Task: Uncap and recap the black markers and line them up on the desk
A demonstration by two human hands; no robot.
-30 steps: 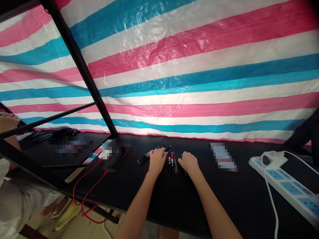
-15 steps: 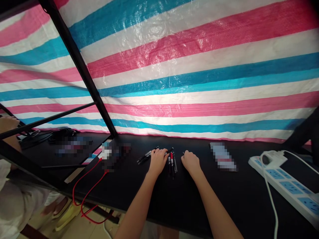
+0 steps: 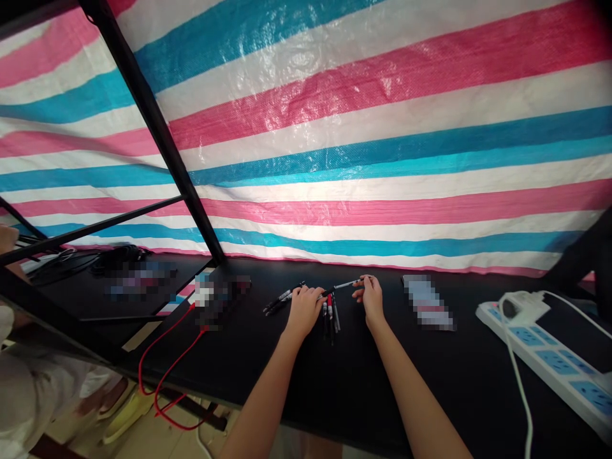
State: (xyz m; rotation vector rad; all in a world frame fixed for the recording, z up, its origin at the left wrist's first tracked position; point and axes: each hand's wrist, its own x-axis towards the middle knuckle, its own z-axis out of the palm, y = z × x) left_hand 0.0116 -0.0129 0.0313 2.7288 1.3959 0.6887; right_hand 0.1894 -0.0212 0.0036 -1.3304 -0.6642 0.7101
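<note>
Resting on the black table (image 3: 430,382), left hand (image 3: 303,309) lies curled over the pens (image 3: 331,312), grip unclear. Right hand (image 3: 371,296) pinches one pen (image 3: 345,284) by its end, lifted just beyond the pile; a second ago it lay flat beside the pile. Power strip (image 3: 549,357) at right, red wires (image 3: 167,357) left. Blurred items unreadable. Striped tarp (image 3: 358,127) behind.

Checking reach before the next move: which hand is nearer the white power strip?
Right. The right hand, pinching a thin pen, sits closer to the power strip at the table's right end; the left hand rests farther left, on the pens.
</note>
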